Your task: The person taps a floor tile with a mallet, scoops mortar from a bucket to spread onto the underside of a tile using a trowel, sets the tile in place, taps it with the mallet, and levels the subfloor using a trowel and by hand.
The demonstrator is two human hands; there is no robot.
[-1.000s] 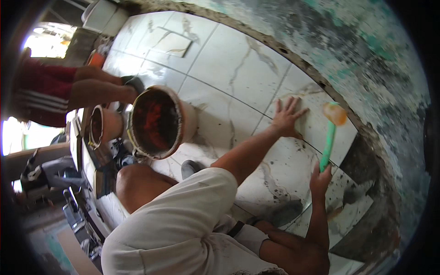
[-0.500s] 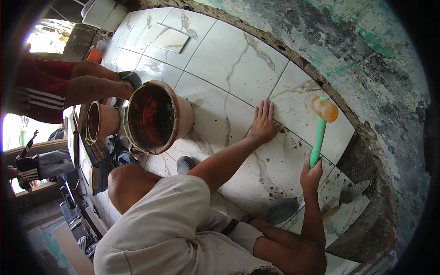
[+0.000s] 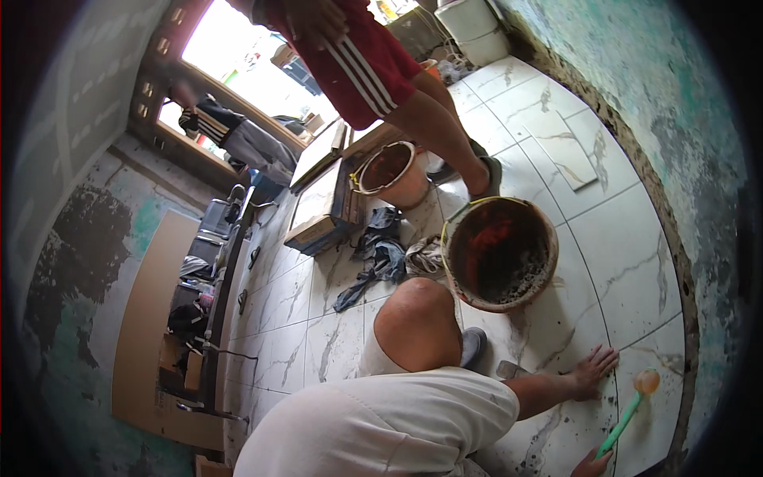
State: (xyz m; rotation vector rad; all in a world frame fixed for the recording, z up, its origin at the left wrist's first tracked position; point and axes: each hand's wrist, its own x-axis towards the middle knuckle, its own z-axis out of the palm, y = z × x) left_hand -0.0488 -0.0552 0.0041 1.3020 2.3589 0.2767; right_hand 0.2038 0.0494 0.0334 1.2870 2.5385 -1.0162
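My left hand (image 3: 593, 372) lies flat on a white marbled floor tile (image 3: 628, 254), fingers spread close to a joint between tiles. At the lower right, my right hand (image 3: 592, 463) grips the green handle of a mallet (image 3: 624, 423), and is partly cut off by the picture's edge. The mallet's rounded, amber-coloured head points away from me, over the tile beside my left hand. Whether the head touches the tile I cannot tell. A large bucket (image 3: 455, 274) with a dirty dark inside stands beyond my knee, to the left of my left hand.
A person in red shorts (image 3: 373, 71) stands behind the bucket, near a smaller bucket (image 3: 405, 184). A thin tile piece (image 3: 560, 155) lies on the floor. Cloths (image 3: 381, 250), a carton (image 3: 322, 211) and a chair row (image 3: 218, 286) are leftward. Another person (image 3: 246, 139) stands by the opening.
The view has swung left and tilted, bringing more of the room in. My left hand stays flat on the tiles, and my right hand keeps hold of the mallet.
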